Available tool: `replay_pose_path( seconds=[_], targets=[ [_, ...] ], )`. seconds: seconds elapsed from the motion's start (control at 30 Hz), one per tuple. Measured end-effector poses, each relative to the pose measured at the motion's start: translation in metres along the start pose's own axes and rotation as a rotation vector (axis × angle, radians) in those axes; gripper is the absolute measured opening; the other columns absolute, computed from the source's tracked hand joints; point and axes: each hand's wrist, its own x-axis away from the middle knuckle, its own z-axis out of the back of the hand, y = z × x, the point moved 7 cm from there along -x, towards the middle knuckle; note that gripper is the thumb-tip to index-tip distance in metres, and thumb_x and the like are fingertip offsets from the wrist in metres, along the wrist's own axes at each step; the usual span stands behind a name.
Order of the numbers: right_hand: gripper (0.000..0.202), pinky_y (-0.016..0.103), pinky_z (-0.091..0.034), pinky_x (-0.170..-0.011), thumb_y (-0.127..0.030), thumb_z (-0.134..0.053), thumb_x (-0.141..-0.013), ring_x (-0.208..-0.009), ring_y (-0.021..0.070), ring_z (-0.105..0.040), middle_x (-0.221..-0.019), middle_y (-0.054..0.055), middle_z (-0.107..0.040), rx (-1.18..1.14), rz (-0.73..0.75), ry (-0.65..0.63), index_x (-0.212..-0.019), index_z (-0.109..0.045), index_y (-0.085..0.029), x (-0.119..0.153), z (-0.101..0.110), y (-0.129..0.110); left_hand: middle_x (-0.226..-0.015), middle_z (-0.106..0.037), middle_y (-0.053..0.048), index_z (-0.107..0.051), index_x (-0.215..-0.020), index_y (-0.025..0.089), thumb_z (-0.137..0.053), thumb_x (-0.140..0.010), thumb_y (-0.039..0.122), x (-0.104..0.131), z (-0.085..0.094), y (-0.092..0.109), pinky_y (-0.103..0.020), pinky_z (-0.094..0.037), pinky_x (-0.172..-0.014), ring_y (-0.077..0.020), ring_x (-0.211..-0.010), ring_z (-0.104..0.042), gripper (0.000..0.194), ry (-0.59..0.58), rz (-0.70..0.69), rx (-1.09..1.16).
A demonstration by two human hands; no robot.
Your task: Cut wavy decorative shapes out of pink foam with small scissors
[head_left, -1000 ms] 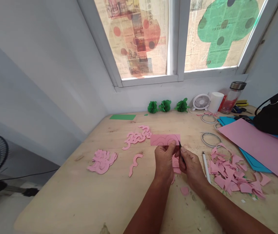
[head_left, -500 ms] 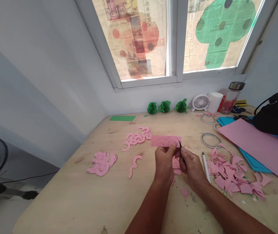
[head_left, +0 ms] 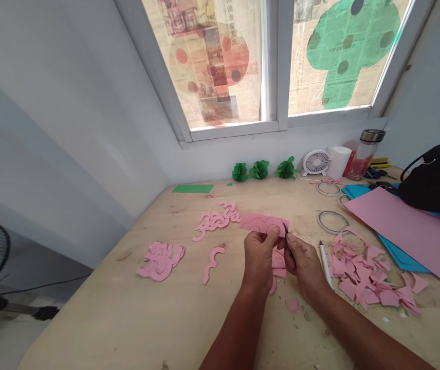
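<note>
pink and matte, the foam strip (head_left: 263,223) is a flat rectangle with wavy curved lines drawn across it, held above the wooden table (head_left: 127,308). the left hand (head_left: 257,257) pinches its lower edge between thumb and fingers, so the strip rises just above that grip, tilted slightly. the right hand (head_left: 304,263) is closed around small dark scissors (head_left: 286,237), whose thin tip meets the strip's right end. under the hands lie more pink cut pieces (head_left: 278,261), flat on the table. to the right a white pen (head_left: 325,263) rests beside a loose heap of jagged pink scraps (head_left: 366,277). left of the hands sit a single wavy cutout (head_left: 212,261), a stack of curly cutouts (head_left: 161,256) and another cluster (head_left: 217,218) nearer the wall. three green paper balls (head_left: 260,169) line the back edge.
</note>
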Motion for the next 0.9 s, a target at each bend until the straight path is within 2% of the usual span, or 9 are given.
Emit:
replay_pose_path(
  seconds=[0.17, 0.5, 0.9],
  targets=[
    [0.034, 0.021, -0.011, -0.037, -0.046, -0.05, -0.081, -0.035, 0.0044, -0.018, -0.037, -0.01, -0.029, -0.025, -0.021, -0.008, -0.068, -0.052, -0.015, 0.0004, -0.0005, 0.0032, -0.051, -0.045, 0.002, -0.051, -0.055, 0.012, -0.064, -0.066, 0.03, 0.0008, 0.0021, 0.0017, -0.024, -0.039, -0.054, -0.0083, -0.049, -0.043, 0.025, 0.041, -0.016, 0.069],
    [0.035, 0.021, -0.011, -0.037, -0.046, -0.049, -0.082, -0.036, 0.0048, -0.018, -0.038, -0.009, -0.029, -0.028, -0.011, -0.01, -0.066, -0.052, -0.015, -0.0001, 0.0004, 0.001, -0.049, -0.044, 0.002, -0.051, -0.051, 0.012, -0.064, -0.066, 0.029, -0.0008, 0.0022, 0.0009, -0.024, -0.039, -0.054, -0.0086, -0.049, -0.044, 0.026, 0.008, -0.001, -0.016],
    [0.036, 0.021, -0.01, -0.037, -0.048, -0.05, -0.08, -0.036, 0.0048, -0.016, -0.038, -0.01, -0.027, -0.029, -0.039, -0.018, -0.067, -0.053, -0.015, 0.0014, -0.0019, 0.0047, -0.054, -0.049, 0.002, -0.049, -0.059, 0.013, -0.067, -0.061, 0.027, -0.0008, 0.0082, 0.0001, -0.024, -0.04, -0.053, -0.0078, -0.047, -0.045, 0.023, 0.117, -0.001, 0.072]
  ],
)
